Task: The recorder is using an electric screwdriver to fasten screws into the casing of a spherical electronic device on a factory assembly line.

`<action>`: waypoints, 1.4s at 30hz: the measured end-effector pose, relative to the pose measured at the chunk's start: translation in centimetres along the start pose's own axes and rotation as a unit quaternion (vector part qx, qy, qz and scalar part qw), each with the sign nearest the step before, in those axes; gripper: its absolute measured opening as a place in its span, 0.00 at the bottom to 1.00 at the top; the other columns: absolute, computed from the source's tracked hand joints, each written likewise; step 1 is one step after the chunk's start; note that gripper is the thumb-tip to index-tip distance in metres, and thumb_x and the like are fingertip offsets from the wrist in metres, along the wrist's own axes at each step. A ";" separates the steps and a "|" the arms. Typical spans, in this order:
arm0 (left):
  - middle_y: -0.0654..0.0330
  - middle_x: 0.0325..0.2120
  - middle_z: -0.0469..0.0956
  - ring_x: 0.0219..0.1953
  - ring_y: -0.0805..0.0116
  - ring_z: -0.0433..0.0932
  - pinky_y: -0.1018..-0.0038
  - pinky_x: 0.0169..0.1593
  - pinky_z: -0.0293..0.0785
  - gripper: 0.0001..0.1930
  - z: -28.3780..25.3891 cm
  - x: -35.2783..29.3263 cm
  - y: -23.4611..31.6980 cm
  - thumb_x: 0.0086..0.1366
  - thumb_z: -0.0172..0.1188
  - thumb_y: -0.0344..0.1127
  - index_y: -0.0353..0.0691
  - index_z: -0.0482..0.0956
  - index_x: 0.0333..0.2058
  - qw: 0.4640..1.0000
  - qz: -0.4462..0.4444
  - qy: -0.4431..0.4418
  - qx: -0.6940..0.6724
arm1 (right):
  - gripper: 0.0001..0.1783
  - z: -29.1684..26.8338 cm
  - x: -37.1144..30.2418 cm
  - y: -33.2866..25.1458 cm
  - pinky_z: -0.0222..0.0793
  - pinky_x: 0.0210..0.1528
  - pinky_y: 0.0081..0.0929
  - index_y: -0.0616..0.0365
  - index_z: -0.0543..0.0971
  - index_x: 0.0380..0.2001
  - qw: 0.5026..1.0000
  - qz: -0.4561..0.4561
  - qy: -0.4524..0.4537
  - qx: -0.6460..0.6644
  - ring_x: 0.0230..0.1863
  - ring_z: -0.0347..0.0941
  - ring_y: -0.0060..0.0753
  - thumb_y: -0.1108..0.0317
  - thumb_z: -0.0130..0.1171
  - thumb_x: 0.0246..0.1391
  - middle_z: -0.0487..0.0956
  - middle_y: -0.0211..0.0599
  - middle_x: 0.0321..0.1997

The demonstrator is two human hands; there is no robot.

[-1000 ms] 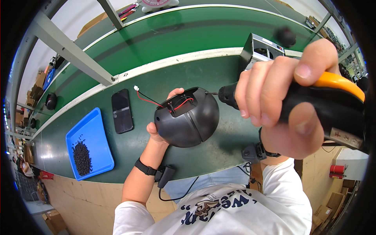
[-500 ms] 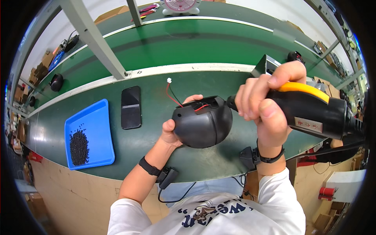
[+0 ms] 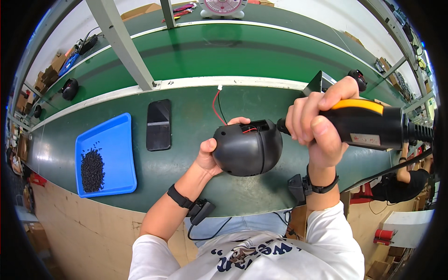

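At a green workbench (image 3: 189,123), we see the left hand (image 3: 208,157) gripping a black shell (image 3: 247,154). At the shell's three o'clock, the right hand (image 3: 318,125) grips a power screwdriver (image 3: 368,125).

One left hand (image 3: 208,157), one right hand (image 3: 313,120), two wrist straps (image 3: 179,197), one rounded black housing (image 3: 242,151), two wires (image 3: 215,106), one power screwdriver (image 3: 366,125), one phone (image 3: 158,135) and one blue tray (image 3: 117,154) at a desk (image 3: 191,107); the tray's black pieces (image 3: 93,171) are too many to count.

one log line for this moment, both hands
left hand: holds round black housing | right hand: grips black-and-orange corded driver, nose beside housing | nearby: blue tray, small black pieces, flat black phone
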State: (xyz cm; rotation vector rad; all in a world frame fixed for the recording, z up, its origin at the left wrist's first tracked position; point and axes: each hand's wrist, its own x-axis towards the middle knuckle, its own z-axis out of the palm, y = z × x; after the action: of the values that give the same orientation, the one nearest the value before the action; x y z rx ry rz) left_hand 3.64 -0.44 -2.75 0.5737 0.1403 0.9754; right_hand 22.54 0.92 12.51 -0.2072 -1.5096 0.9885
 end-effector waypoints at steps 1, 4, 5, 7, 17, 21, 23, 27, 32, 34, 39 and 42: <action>0.49 0.59 0.69 0.58 0.53 0.74 0.56 0.60 0.76 0.58 -0.1 -0.1 0.0 0.39 0.75 0.62 0.37 0.58 0.64 1.000 0.000 0.001 0.000 | 0.17 0.0 0.0 0.1 0.60 0.17 0.23 0.53 0.62 0.40 1.000 0.000 0.001 0.001 0.14 0.59 0.21 0.68 0.61 0.56 0.64 0.28 0.16; 0.49 0.59 0.69 0.58 0.52 0.74 0.55 0.60 0.76 0.58 -0.5 -0.3 0.0 0.39 0.74 0.63 0.37 0.58 0.64 1.000 0.002 0.003 0.009 | 0.17 0.2 -0.1 0.3 0.59 0.16 0.23 0.53 0.62 0.39 1.000 0.003 -0.001 -0.001 0.14 0.58 0.21 0.69 0.60 0.55 0.64 0.28 0.16; 0.48 0.59 0.69 0.58 0.52 0.74 0.55 0.60 0.76 0.58 -0.5 -0.4 0.1 0.39 0.73 0.63 0.37 0.59 0.64 1.000 0.003 0.004 0.013 | 0.17 0.4 -0.1 0.3 0.59 0.16 0.23 0.53 0.62 0.39 1.000 0.000 0.000 0.000 0.13 0.58 0.21 0.69 0.60 0.55 0.64 0.28 0.15; 0.48 0.58 0.69 0.58 0.51 0.74 0.54 0.60 0.76 0.57 -0.5 -0.3 0.3 0.39 0.73 0.64 0.37 0.59 0.63 1.000 0.001 0.004 0.019 | 0.17 0.3 -0.1 0.3 0.59 0.16 0.23 0.53 0.62 0.39 1.000 -0.005 0.003 0.001 0.13 0.57 0.21 0.70 0.60 0.54 0.64 0.28 0.15; 0.45 0.61 0.66 0.60 0.44 0.71 0.44 0.61 0.72 0.55 0.5 0.4 -0.1 0.46 0.68 0.70 0.40 0.60 0.64 1.000 -0.002 0.000 0.028 | 0.19 -5.6 0.2 -7.0 0.68 0.32 0.31 0.57 0.64 0.52 0.997 -0.073 -0.012 -0.029 0.24 0.66 0.27 0.65 0.49 0.59 0.68 0.32 0.23; 0.48 0.64 0.63 0.65 0.40 0.64 0.31 0.60 0.67 0.54 1.3 0.5 -0.5 0.49 0.63 0.75 0.47 0.59 0.67 0.996 0.026 0.077 0.023 | 0.12 -9.9 -2.5 -6.9 0.74 0.42 0.44 0.60 0.68 0.47 0.976 -0.024 0.157 -0.146 0.28 0.72 0.35 0.71 0.49 0.61 0.70 0.37 0.24; 0.47 0.67 0.58 0.67 0.38 0.59 0.29 0.63 0.59 0.55 1.4 0.8 -0.8 0.49 0.59 0.78 0.50 0.57 0.68 0.990 0.041 0.133 0.036 | 0.08 -11.2 -3.6 -5.6 0.75 0.32 0.37 0.61 0.69 0.42 0.955 0.011 0.230 -0.185 0.23 0.71 0.31 0.73 0.53 0.60 0.69 0.35 0.20; 0.47 0.67 0.58 0.68 0.38 0.58 0.30 0.65 0.57 0.53 1.0 1.0 -1.0 0.51 0.60 0.76 0.50 0.57 0.68 0.989 0.047 0.142 0.023 | 0.08 -14.2 -4.5 -3.1 0.69 0.21 0.26 0.61 0.72 0.34 0.947 -0.030 0.264 -0.181 0.15 0.69 0.25 0.74 0.61 0.56 0.72 0.32 0.16; 0.47 0.67 0.58 0.68 0.39 0.58 0.31 0.65 0.57 0.53 0.6 0.7 -0.7 0.52 0.61 0.75 0.50 0.58 0.68 0.988 0.052 0.146 0.020 | 0.08 -14.2 -4.7 -2.1 0.65 0.19 0.25 0.61 0.72 0.31 0.954 0.041 0.249 -0.162 0.14 0.68 0.25 0.73 0.63 0.55 0.71 0.32 0.15; 0.47 0.67 0.59 0.68 0.39 0.58 0.31 0.65 0.57 0.52 0.5 0.8 -0.5 0.51 0.61 0.75 0.50 0.58 0.68 0.987 0.056 0.152 0.020 | 0.09 -13.6 -4.4 -2.5 0.65 0.19 0.28 0.60 0.72 0.33 0.958 0.100 0.238 -0.120 0.14 0.67 0.27 0.73 0.63 0.55 0.70 0.33 0.16; 0.47 0.65 0.61 0.67 0.40 0.60 0.32 0.65 0.59 0.51 1.1 0.9 -0.5 0.52 0.63 0.72 0.49 0.59 0.67 0.985 0.054 0.161 0.032 | 0.11 -8.5 -3.3 -3.6 0.61 0.22 0.27 0.57 0.66 0.44 0.980 0.106 0.170 -0.021 0.17 0.60 0.23 0.65 0.49 0.63 0.63 0.29 0.19; 0.48 0.64 0.63 0.66 0.41 0.63 0.32 0.63 0.63 0.50 1.1 0.7 -0.3 0.51 0.65 0.70 0.49 0.60 0.66 0.985 0.054 0.156 0.047 | 0.13 -4.5 -1.1 -4.6 0.62 0.25 0.25 0.58 0.66 0.46 0.990 0.039 0.102 0.084 0.19 0.59 0.21 0.62 0.47 0.65 0.62 0.27 0.19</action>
State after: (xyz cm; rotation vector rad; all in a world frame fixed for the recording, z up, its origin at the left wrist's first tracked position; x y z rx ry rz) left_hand 4.64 -0.40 -1.88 0.5150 0.4405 1.1664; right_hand 28.64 -0.62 14.27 -0.2409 -1.2325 1.1172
